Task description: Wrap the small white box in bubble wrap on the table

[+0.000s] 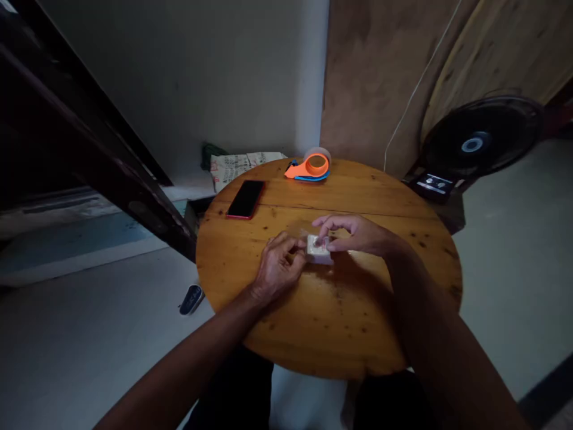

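Touching a small white box point(319, 258) near the middle of the table point(313, 346), away from its edges, are two hands. The left hand point(280, 263) has thumb and finger close together at the box's left side. The right hand point(353, 232) bends thumb and finger over its right side. I can't tell if either pinches it. One hard push might make it slide or tip.

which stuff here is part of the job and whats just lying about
In the job:
- small white box
- left hand and right hand, at the box
- wooden table, beneath

Apparently lying about:
- phone
- orange tape dispenser, untouched; possibly related
- fan
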{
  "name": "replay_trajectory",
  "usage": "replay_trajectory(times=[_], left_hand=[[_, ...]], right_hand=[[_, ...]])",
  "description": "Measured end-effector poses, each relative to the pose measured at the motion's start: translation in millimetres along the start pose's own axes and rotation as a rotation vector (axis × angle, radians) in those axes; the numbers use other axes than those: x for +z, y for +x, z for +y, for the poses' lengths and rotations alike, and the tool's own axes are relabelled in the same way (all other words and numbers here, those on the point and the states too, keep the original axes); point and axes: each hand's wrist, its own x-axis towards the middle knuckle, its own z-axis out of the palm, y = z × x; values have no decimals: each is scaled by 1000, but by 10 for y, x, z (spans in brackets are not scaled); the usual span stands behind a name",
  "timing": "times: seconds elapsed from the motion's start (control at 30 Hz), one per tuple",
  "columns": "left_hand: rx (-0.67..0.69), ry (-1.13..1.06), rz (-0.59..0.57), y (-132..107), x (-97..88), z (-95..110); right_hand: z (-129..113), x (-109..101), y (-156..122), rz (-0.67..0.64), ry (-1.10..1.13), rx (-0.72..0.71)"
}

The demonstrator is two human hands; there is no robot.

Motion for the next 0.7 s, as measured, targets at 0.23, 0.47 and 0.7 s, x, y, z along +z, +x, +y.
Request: replay_trajectory(times=[0.23,0.47,0.7], left_hand=[[6,-6,-7,-3,7,-4],[20,-9,-6,-5,21,-20],[28,-30,-2,-9,26,-25]], right_hand=[[115,106,93,19,-82,-37],[146,142,151,182,-101,-61],[63,64,75,97,-128,-99]])
